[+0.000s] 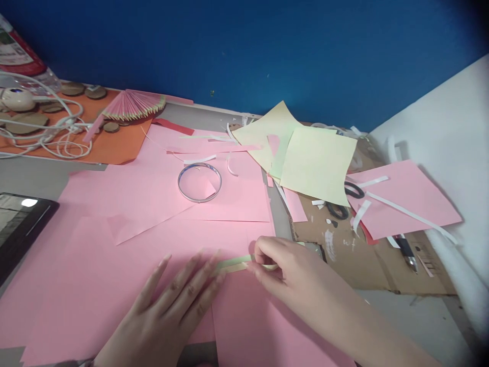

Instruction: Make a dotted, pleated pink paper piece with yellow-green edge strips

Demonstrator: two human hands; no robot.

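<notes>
At lower centre, my left hand (171, 303) lies flat, fingers spread on the pale green paper strip (234, 263), while my right hand (263, 260) pinches its right part; it looks light, floppy, easily creased, best held near both ends.

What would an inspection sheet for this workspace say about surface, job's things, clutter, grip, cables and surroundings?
Surface: overlapping pink sheets on a grey tabletop; brown cardboard at the right.
Job's things: a green-and-yellow paper strip.
Clutter: pale yellow-green sheets, white paper scraps, partly covered black-handled scissors, a pen, a ring, a folded pink fan.
Grip: left hand lies spread at the strip's left end; right hand pinches the strip farther right.
Cables: a looped white cable, upper left, over orange paper.
Surroundings: blue panel behind, white panel at the right, red-labelled bottle at upper left.
</notes>
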